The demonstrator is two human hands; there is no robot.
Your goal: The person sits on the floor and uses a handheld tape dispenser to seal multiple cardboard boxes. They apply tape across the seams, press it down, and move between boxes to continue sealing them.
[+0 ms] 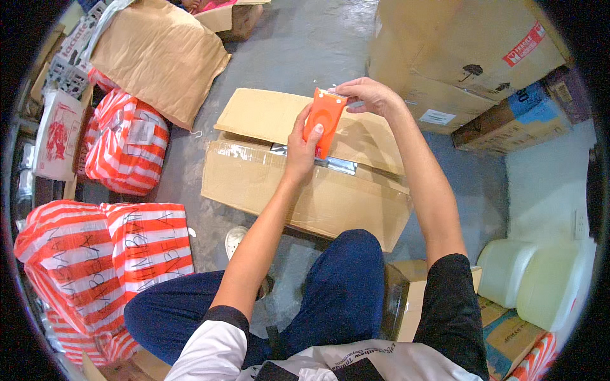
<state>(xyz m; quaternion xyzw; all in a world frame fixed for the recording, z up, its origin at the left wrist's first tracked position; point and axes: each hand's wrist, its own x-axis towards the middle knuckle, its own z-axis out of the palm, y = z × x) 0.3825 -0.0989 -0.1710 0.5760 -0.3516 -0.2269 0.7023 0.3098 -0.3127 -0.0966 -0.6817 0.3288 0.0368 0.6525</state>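
Note:
My left hand [305,143] grips a flat, rectangular orange object [326,116], its thumb pressed on the front face. A round raised mark shows on that face, with two small pale dots near the upper end. My right hand [369,97] reaches in from the right, its fingertips at the object's upper right corner; whether they pinch it is not clear. Below both hands lies a large cardboard box [305,190] on the floor. Its top flaps [262,112] meet loosely at a gap, where dark, shiny tape [340,165] shows.
Red-and-white striped wrapped parcels [147,243] and a brown paper sack [162,57] line the left. Large cartons [462,52] stand at the upper right. Translucent plastic jugs [548,281] and a smaller carton [410,295] are at the lower right. Part of another person's hand [191,5] shows at the top.

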